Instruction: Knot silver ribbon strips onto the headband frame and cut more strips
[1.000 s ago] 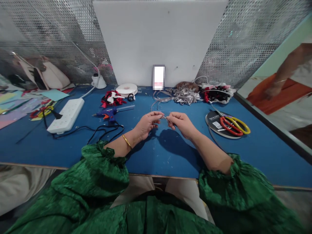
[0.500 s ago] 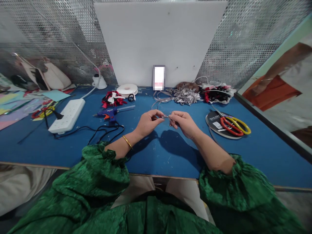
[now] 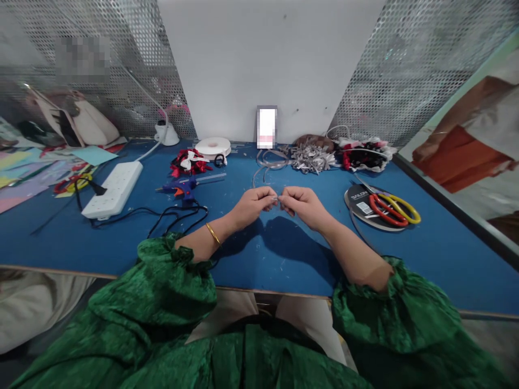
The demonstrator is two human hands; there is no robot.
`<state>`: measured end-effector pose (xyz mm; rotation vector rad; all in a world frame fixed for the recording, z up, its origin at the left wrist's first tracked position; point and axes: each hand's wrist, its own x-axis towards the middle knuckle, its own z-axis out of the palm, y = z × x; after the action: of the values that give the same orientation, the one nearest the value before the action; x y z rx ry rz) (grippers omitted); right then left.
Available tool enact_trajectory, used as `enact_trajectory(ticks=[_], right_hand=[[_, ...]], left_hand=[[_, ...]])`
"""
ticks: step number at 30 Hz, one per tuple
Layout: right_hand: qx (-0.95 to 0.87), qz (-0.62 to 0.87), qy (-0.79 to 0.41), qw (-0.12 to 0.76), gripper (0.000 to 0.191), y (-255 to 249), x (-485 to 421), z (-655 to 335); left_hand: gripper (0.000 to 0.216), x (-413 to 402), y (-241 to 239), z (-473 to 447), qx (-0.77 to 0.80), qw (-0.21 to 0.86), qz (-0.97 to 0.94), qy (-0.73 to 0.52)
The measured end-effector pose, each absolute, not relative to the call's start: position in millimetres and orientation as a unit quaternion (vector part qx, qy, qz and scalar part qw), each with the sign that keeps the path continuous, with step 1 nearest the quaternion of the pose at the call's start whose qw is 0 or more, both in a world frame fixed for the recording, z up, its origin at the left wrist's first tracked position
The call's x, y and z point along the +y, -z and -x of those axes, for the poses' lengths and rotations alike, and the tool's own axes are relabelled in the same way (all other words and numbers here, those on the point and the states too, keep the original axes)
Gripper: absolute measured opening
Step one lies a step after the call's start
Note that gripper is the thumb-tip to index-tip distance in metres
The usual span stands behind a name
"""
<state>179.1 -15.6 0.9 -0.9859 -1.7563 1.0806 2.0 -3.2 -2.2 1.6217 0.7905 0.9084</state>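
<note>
My left hand (image 3: 253,204) and my right hand (image 3: 303,205) meet above the middle of the blue table (image 3: 284,254), fingertips touching. Both pinch a small piece of silver ribbon (image 3: 278,199) between thumb and fingers. A longer silver ribbon (image 3: 268,160) trails away behind them toward the back wall. A gold bangle (image 3: 211,234) sits on my left wrist. Green sleeves cover both forearms near the table's front edge.
A blue glue gun (image 3: 181,188) and its black cord lie left of my hands, beside a white power strip (image 3: 113,189). Red and yellow scissors (image 3: 391,208) rest on a black spool at right. Ribbon bows (image 3: 310,158), a white ribbon roll (image 3: 215,146) line the back. Another person's arm (image 3: 458,127) shows at far right.
My two hands have drawn closer together until the fingertips touch. The person at far right has shifted an arm.
</note>
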Motion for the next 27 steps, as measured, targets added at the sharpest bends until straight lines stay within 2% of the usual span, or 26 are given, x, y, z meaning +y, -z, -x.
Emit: enact_trajectory(ticks=[3, 6, 18, 21, 27], right_hand=[[-0.771, 0.376, -0.311, 0.409, 0.033, -1, -15, -179], [-0.804, 0.370, -0.224, 0.408, 0.030, 0, -15, -179], [-0.800, 0.401, -0.250, 0.369, 0.027, -2, -18, -180], [-0.768, 0.425, -0.295, 0.376, 0.029, 0, -17, -177], [-0.599, 0.360, -0.562, 0.443, 0.022, 6, -16, -169]], left_hand=[[0.020, -4, 5, -4, 0.323, 0.631, -0.597, -0.375], [0.023, -4, 6, -4, 0.326, 0.683, -0.548, -0.357], [0.027, -2, 5, -2, 0.374, 0.647, -0.531, -0.400], [0.025, -1, 6, -3, 0.357, 0.609, -0.571, -0.419], [0.016, 2, 7, -1, 0.359, 0.462, -0.698, -0.413]])
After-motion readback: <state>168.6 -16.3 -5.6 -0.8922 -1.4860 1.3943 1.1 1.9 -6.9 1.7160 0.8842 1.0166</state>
